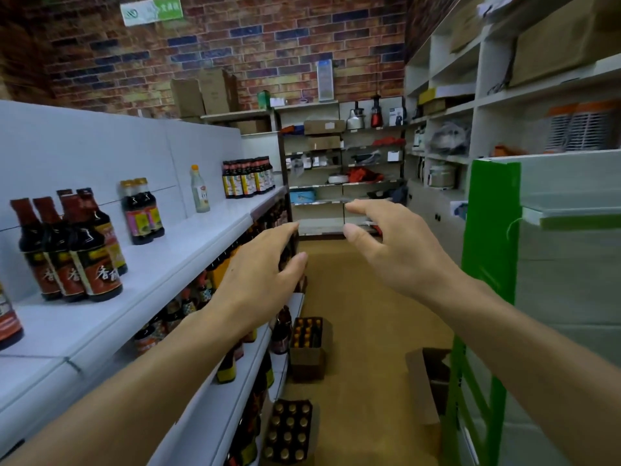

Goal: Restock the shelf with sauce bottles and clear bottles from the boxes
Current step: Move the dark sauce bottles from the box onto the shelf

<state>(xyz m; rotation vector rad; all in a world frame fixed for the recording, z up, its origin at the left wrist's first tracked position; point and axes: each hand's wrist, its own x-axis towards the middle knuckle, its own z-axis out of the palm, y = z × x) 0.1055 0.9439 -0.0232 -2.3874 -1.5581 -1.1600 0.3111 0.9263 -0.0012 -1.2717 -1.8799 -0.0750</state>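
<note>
Shelf point(174, 260) was smooth white with a faint sheen, sauce bottles point(77, 250) were dark and glossy with paper labels, clear bottle point(200, 191) looked like pale plastic, boxes point(307, 351) were matt brown cardboard, wall point(268, 38) was rough brick, floor point(363, 331) was matt tan.

Left hand point(258, 274) outstretched, empty, right hand point(389, 250) loosely curled, empty

White shelf point(188, 250) bears sauce bottles point(72, 250); floor point(363, 297) bears boxes point(307, 348).
</note>
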